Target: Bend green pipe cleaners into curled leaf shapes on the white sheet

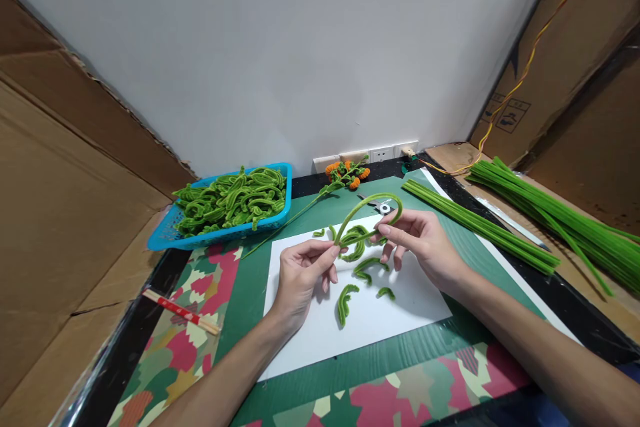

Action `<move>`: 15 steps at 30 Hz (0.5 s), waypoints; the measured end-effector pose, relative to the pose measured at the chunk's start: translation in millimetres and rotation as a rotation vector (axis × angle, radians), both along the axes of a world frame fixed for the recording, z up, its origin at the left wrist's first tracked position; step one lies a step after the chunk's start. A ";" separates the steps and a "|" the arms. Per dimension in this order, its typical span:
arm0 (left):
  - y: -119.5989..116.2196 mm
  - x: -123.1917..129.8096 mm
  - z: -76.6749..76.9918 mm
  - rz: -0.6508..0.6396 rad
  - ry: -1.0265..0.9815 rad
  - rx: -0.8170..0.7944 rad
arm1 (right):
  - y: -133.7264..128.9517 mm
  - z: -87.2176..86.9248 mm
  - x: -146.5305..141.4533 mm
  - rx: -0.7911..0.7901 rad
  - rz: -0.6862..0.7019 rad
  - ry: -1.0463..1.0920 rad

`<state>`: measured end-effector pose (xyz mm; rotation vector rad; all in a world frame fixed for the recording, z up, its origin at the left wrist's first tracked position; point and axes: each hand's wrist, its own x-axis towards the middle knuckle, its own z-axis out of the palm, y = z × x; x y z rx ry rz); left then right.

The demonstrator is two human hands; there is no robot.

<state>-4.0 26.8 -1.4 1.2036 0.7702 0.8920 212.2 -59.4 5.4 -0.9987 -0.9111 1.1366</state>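
Observation:
A green pipe cleaner is bent into a loop above the white sheet. My left hand pinches it at the loop's left end. On the right side, my right hand grips the same pipe cleaner between thumb and fingers. Beneath the hands, several short curled green pieces lie on the sheet, among them a doubled curl and a small bent piece. Pliers with a round pivot lie behind the loop, partly hidden by it.
A blue basket heaped with bent green pieces stands at back left. An orange-flowered pipe-cleaner stem lies beside it. Straight green pipe cleaners lie at right, near a larger bundle. Wrapped chopsticks rest at left; wall sockets sit behind.

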 end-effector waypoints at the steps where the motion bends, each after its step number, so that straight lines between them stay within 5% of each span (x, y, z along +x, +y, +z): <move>1: 0.7 0.2 -0.7 0.009 0.000 -0.005 | -0.1 0.3 -0.4 -0.003 0.006 -0.008; 15: 0.7 -0.8 -5.9 -0.054 0.171 -0.009 | 0.8 1.2 -1.2 -0.001 -0.019 -0.078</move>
